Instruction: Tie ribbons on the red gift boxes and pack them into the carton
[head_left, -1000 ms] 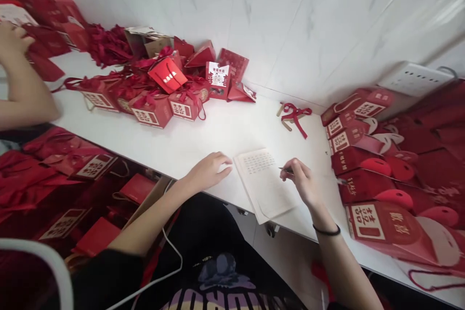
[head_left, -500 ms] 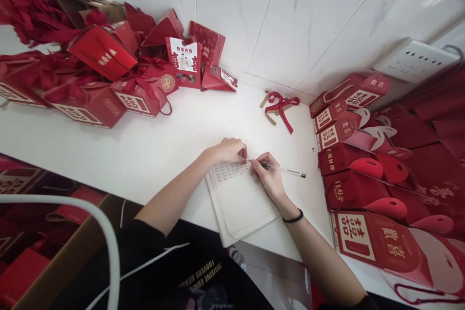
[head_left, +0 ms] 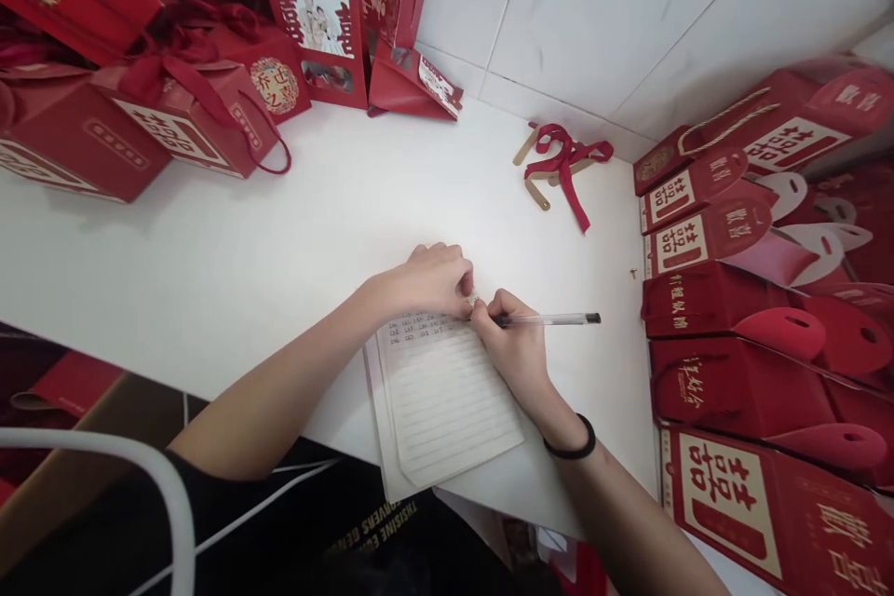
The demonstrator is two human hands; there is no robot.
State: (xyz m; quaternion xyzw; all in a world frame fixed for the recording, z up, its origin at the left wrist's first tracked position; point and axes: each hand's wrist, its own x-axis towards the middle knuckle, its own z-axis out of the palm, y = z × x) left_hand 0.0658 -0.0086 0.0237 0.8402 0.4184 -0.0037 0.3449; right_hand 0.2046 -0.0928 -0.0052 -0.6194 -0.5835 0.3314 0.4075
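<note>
A lined notebook (head_left: 453,410) lies at the table's front edge, with rows of small writing near its top. My left hand (head_left: 437,281) rests over the notebook's upper edge, thumb and fingers pinched on something small and pale that I cannot make out. Close on its right, my right hand (head_left: 515,340) is closed around a clear pen (head_left: 559,319) with a black cap end, which sticks out to the right. Both hands' fingertips nearly meet at the notebook's top right corner. A black band circles my right wrist.
Red gift boxes (head_left: 202,116) stand at the back left; more red boxes (head_left: 726,494) line the right side. Red ribbon (head_left: 574,191) with gold strips lies near the tiled wall (head_left: 593,9). A white curved tube (head_left: 174,484) crosses the lower left.
The view has moved closer and shifted, so the boxes look larger. Both hands stay at the notebook's top, and the pen now lies more level in my right hand.
</note>
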